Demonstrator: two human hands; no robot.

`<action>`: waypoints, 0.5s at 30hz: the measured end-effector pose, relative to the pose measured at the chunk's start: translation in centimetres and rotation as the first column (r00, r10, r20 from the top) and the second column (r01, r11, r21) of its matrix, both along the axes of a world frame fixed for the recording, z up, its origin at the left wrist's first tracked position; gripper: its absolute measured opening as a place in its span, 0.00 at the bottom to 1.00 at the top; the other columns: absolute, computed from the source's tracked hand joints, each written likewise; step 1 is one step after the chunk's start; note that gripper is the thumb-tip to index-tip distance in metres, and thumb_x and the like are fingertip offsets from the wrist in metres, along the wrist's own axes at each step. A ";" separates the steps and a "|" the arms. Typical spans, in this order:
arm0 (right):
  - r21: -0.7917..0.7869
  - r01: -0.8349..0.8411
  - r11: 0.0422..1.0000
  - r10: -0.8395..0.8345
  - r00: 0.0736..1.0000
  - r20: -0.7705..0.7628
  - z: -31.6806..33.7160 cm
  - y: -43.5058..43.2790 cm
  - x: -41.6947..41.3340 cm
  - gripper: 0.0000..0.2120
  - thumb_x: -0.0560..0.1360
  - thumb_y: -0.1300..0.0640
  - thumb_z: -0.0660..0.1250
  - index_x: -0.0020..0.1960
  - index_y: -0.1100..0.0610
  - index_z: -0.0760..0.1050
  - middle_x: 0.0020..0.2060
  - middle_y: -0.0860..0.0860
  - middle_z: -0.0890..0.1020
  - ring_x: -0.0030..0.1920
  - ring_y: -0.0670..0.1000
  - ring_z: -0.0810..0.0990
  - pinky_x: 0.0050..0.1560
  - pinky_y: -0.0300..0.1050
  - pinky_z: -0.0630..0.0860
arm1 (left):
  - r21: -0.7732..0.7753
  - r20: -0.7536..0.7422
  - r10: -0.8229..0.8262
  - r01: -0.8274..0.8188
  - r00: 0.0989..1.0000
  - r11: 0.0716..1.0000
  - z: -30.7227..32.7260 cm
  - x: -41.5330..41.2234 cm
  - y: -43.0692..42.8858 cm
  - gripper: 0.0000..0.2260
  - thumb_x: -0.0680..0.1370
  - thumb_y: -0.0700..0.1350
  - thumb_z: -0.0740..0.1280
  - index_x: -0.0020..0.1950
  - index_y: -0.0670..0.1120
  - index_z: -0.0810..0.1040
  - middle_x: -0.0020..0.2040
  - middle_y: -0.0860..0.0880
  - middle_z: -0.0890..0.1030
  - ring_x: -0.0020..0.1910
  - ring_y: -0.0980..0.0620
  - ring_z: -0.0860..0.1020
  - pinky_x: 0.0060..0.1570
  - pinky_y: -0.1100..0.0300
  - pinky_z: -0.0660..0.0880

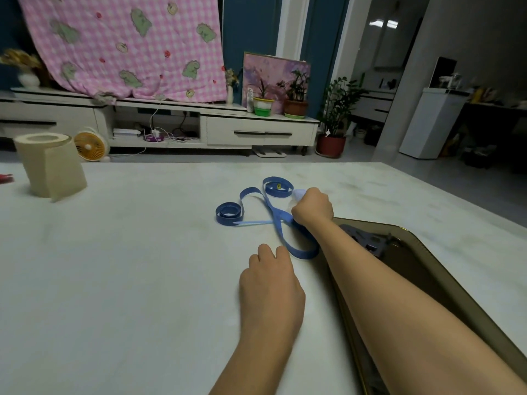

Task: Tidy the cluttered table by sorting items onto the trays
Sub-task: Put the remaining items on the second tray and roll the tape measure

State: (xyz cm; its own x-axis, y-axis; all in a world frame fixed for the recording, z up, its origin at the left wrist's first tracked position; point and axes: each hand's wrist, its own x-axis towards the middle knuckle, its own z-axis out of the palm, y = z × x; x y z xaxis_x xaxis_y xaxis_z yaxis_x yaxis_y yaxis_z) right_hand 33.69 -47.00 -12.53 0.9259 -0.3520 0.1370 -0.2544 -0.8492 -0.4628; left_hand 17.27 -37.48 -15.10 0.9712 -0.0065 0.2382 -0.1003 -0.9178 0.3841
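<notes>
Right hand (312, 208): fist closed round a stretch of the blue tape (278, 223), just beyond the far left corner of the tray (427, 260), its forearm crossing above the tray's left side. Remaining items, listed left to right by position against the tray. Red object (5, 178): only a sliver visible at the table's far-left edge, well apart from the tray; not identifiable. Paper roll (48, 166): beige, standing on end, loose sheet hanging at its front, far left of the tray and further back. Table (142, 280): pale, faintly marbled top, bearing everything listed. Blue tape, continued: it lies on the table to the left of the tray's far corner, one end coiled flat at the left, a second coil further back carrying a small yellow mark, a long loop trailing back toward the tray's left rim. Left hand (271, 283): resting on the table just left of the tray, fingers curled under with tips hidden; whether they touch or hold the nearby tape loop cannot be told. Tray: dark brown, rounded corner. Dark flat piece (368, 240): grey-black with cut-outs, lying in the tray's far end.
</notes>
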 end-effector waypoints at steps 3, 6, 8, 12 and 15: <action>0.132 0.074 0.989 -0.082 0.995 0.059 -0.2 0.0 0.0 0.07 0.74 0.62 0.66 0.45 0.58 0.67 0.53 0.58 0.78 0.55 0.59 0.76 0.53 0.48 0.72 | 0.003 0.004 0.000 0.000 1.000 1.000 -0.1 0.0 -0.1 0.09 0.79 0.42 0.52 0.58 0.48 0.66 0.55 0.49 0.67 0.51 0.50 0.69 0.41 0.60 0.61; 0.248 0.089 0.965 -0.124 0.984 0.130 -0.1 -0.2 0.1 0.06 0.75 0.61 0.65 0.49 0.63 0.75 0.48 0.58 0.79 0.52 0.59 0.78 0.51 0.49 0.74 | 0.005 0.006 -0.002 0.002 1.000 1.000 -0.1 0.1 -0.1 0.09 0.79 0.43 0.52 0.58 0.48 0.65 0.55 0.49 0.67 0.52 0.50 0.70 0.41 0.60 0.61; 0.294 0.076 0.953 -0.147 0.963 0.228 0.6 -0.6 -0.3 0.06 0.74 0.63 0.64 0.50 0.61 0.77 0.48 0.57 0.80 0.51 0.58 0.78 0.53 0.50 0.74 | -0.006 0.009 -0.002 0.002 1.000 1.000 -0.1 0.1 0.0 0.09 0.79 0.43 0.52 0.59 0.48 0.65 0.55 0.48 0.68 0.53 0.50 0.70 0.42 0.60 0.61; 0.573 -0.025 0.819 -0.183 0.935 0.302 3.7 -1.4 -1.7 0.07 0.72 0.67 0.65 0.48 0.60 0.78 0.46 0.54 0.79 0.47 0.55 0.78 0.44 0.45 0.75 | -0.048 0.024 -0.017 0.018 1.000 0.999 -0.3 0.1 0.3 0.10 0.79 0.42 0.52 0.59 0.48 0.66 0.55 0.49 0.68 0.52 0.50 0.70 0.42 0.60 0.62; 0.823 -0.049 0.566 -0.110 0.985 0.134 6.0 -2.8 -4.2 0.10 0.72 0.68 0.66 0.53 0.64 0.76 0.42 0.56 0.79 0.35 0.50 0.76 0.32 0.38 0.72 | -0.103 0.014 -0.022 0.023 1.000 0.994 -0.3 -0.1 0.6 0.10 0.79 0.42 0.52 0.58 0.47 0.68 0.55 0.49 0.69 0.53 0.50 0.71 0.44 0.60 0.63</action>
State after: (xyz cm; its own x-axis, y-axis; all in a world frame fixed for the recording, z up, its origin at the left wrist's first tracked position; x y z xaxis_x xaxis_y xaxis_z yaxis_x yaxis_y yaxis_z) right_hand 29.47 -49.75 -6.54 0.9062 -0.4134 -0.0896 -0.1318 -0.0747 -0.9885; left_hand 17.21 -36.83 -15.40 0.9678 -0.0032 0.2517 -0.1264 -0.8708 0.4750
